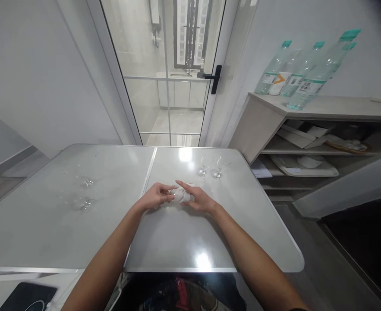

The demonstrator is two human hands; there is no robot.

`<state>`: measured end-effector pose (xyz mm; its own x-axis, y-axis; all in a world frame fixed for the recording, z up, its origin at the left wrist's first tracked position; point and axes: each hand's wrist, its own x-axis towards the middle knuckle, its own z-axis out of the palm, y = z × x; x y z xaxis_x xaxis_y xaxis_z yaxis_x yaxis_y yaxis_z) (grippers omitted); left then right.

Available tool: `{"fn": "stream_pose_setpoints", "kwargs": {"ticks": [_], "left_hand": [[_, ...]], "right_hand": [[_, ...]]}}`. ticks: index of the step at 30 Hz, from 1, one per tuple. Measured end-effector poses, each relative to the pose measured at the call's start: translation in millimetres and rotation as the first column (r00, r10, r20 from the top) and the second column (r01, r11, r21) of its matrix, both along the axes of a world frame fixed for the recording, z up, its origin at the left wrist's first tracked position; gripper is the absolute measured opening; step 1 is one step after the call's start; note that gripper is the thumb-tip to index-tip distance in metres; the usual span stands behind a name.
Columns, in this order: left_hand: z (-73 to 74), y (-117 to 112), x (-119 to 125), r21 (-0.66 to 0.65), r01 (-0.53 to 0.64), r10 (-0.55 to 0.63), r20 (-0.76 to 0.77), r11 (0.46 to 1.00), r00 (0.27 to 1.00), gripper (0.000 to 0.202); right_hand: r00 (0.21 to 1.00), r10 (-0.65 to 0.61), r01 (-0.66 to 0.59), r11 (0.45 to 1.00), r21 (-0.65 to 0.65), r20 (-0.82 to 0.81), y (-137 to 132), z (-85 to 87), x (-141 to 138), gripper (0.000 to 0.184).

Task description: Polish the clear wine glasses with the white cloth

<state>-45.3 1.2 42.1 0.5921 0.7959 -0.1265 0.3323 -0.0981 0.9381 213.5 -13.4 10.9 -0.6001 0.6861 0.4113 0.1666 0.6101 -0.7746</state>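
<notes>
In the middle of the table, my left hand (158, 195) and my right hand (200, 198) meet around a bunched white cloth (181, 195). My right hand curves round the cloth from the right, with its index finger stretched along the top. The fingers of my left hand are bent and pinch in at the left side of the cloth. A clear, shiny edge shows by the left fingers, apparently a drinking glass, mostly hidden by cloth and hand. Beyond my right hand stand two clear stemmed glasses (216, 173).
Two more clear glasses (86, 204) are on the left half of the white table (109, 242). A shelf unit (268, 116) stands at the right, with several plastic bottles (310, 86) on top. A glass door (184, 121) is behind the table.
</notes>
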Motion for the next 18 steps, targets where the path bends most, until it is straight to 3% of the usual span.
{"fn": "stream_pose_setpoints", "kwargs": {"ticks": [3,7,10,13,15,18], "left_hand": [[-0.6,1.6,-2.2,-0.088,-0.020,0.023,0.034,0.996,0.999,0.067],[-9.0,0.3,4.1,0.187,-0.149,0.148,0.019,0.971,0.989,0.058],[-13.7,-1.8,11.7,0.458,-0.213,0.231,0.017,0.863,0.973,0.046],[-14.0,-4.6,17.2,0.623,-0.248,0.280,0.049,0.742,0.959,0.034],[-13.5,-5.8,19.5,0.643,-0.292,0.305,0.095,0.708,0.948,0.020],[-15.8,-3.3,20.5,0.503,-0.498,0.444,0.233,0.706,0.865,0.021]], "right_hand": [[0.996,-0.032,0.032,0.999,0.001,-0.085,-2.5,-2.2,-6.5,0.075],[0.921,-0.215,0.108,0.942,-0.318,-0.324,-3.8,0.5,-15.2,0.082],[0.807,-0.385,0.131,0.856,-0.500,-0.447,-2.1,0.6,-20.3,0.083],[0.697,-0.531,0.173,0.777,-0.606,-0.482,-0.9,-1.3,-22.7,0.080],[0.705,-0.530,0.166,0.770,-0.616,-0.472,-1.4,-1.0,-21.8,0.079],[0.817,-0.396,0.151,0.849,-0.507,-0.419,-3.3,2.3,-17.0,0.083]]}}
